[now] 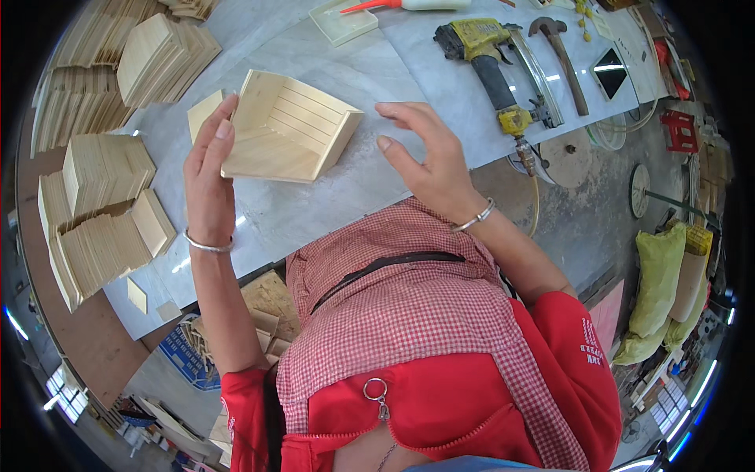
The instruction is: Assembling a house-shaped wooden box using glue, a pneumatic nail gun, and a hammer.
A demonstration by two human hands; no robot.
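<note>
A pale grey, marble-patterned worktable (pixel 314 212) is being used as the work surface, with a dusty concrete floor showing beyond its right edge and brown board along its left. Stacks of thin pale wooden panels (pixel 106 204) are being kept along the left side of the table, and more stacks (pixel 157 59) are lying toward the far left corner. A yellow and black nail gun (pixel 495 67) with its hose is lying on the far right part of the table, a hammer (pixel 560 51) just beside it, and a shallow pale tray (pixel 343 21) at the far edge. Yellow-green sacks (pixel 657 283) are being leaned against one another on the floor at the right. A blue printed package (pixel 187 354) is lying below the table's near edge; its lettering is too small to tell. An open, slatted wooden box (pixel 287 130) is being held on the table, tilted on one side. The left hand (pixel 208 169) is being pressed flat against the box's left wall, fingers straight and together, a small panel behind them. The right hand (pixel 429 161) is being held just beside the box's right corner, fingers loosely spread and curved, touching nothing.
</note>
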